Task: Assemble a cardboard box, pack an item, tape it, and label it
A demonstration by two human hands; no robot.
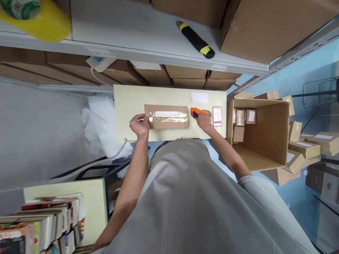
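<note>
A long cardboard box (169,124) lies flat on the pale yellow table (127,97), with shiny clear tape along its top and a white label (166,114) under the tape. At the box's left end, my left hand (140,126) pinches the edge between thumb and fingers. My right hand (204,122) is closed around an orange tape dispenser (195,111), just beyond the box's right end; the tape roll shows beside the fingers. To the right of that hand lies a phone (217,116) with its screen lit. A white slip (199,97) rests behind the dispenser.
A large open carton (265,130) with several small boxes stands right of the table. A shelf (127,28) above the table's back holds a box cutter (196,39) and a yellow bottle (39,21). White wrapping (99,123) hangs at left; books (53,222) stand lower left.
</note>
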